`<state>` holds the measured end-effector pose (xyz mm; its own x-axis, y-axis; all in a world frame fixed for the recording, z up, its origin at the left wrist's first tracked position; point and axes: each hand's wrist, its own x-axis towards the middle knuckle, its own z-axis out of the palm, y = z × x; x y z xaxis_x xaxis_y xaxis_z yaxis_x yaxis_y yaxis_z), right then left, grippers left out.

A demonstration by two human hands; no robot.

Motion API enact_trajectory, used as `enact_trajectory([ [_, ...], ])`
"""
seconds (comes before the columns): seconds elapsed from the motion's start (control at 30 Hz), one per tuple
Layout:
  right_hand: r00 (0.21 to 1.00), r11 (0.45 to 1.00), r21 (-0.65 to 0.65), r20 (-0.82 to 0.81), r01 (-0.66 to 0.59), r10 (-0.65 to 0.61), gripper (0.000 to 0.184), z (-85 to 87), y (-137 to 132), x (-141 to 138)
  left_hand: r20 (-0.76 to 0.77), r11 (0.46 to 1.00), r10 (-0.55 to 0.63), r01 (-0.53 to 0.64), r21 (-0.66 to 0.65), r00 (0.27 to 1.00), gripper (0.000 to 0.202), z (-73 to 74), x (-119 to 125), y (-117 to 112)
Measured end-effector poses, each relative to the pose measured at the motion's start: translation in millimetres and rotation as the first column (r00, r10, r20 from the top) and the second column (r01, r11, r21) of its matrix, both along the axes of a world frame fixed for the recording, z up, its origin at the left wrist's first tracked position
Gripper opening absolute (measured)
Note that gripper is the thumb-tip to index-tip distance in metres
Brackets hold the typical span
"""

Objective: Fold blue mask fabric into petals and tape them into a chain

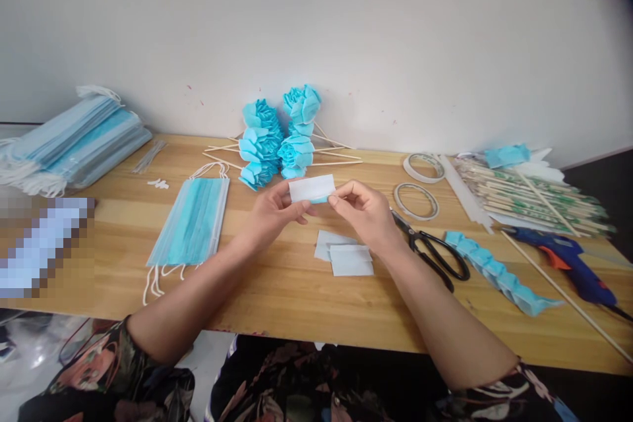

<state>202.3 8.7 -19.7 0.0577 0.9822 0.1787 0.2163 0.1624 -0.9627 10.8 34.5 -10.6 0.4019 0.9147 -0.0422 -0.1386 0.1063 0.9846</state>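
Observation:
Between my two hands, above the middle of the table, is a small folded piece of mask fabric (311, 188), white with a blue strip along its lower edge. My left hand (271, 212) pinches its left end, thumb in front and fingers behind. At the right end, the thumb and forefinger of my right hand (364, 211) grip the lower corner. Below them, some cut white fabric pieces (351, 260) lie overlapping on the table. Black-handled scissors (435, 254) rest just right of my right forearm, their blades partly hidden by my hand.
Blue fabric flowers (262, 142) on sticks lie against the wall. Face masks (190, 221) lie at left, beside a large mask pile (74, 142). To the right are tape rolls (418, 202), a blue petal strip (499, 273), bundled sticks (534, 198) and a glue gun (573, 264).

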Motion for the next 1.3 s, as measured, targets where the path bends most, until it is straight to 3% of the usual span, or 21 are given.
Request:
enact_trajectory([
  [0.3,1.000,1.000,-0.011,-0.002,-0.016,0.016,0.017,0.5,-1.3,-0.2,0.003,0.999,0.031,-0.031,-0.010,1.000,0.034,-2.9,-0.3,1.7],
  [0.4,0.997,0.999,-0.029,-0.077,-0.016,0.014,0.022,3.3,-0.7,0.8,0.008,0.999,0.045,-0.045,-0.013,0.999,0.034,-3.3,-0.4,1.9],
  [0.53,0.967,0.984,-0.082,-0.213,-0.159,0.138,0.061,4.1,1.9,1.6,0.016,0.998,0.057,-0.057,-0.017,0.998,0.035,-3.7,-0.1,2.2],
  [0.6,0.950,0.969,-0.097,-0.238,-0.229,0.201,0.072,2.7,3.1,0.9,0.020,0.998,0.058,-0.058,-0.018,0.998,0.036,-3.3,0.3,2.1],
  [0.73,0.930,0.953,-0.082,-0.258,-0.291,0.262,0.053,-0.2,3.5,-1.8,0.011,0.999,0.033,-0.033,-0.004,0.999,0.037,-1.4,1.5,0.4],
  [0.93,0.980,0.979,-0.115,-0.127,-0.171,0.156,0.023,-3.3,2.6,-0.6,-0.031,0.999,0.028,-0.027,0.020,0.999,0.036,-2.4,3.0,-2.1],
  [1.13,0.998,0.992,-0.106,-0.006,-0.065,0.064,0.026,-5.5,3.9,1.1,-0.021,0.996,0.084,-0.083,0.018,0.996,0.050,-5.8,3.4,-0.6],
  [1.3,0.989,0.985,-0.138,0.097,-0.101,0.114,0.021,-5.6,4.2,-1.4,0.000,0.985,0.169,-0.169,0.038,0.986,0.046,-2.9,3.2,-0.6],
])
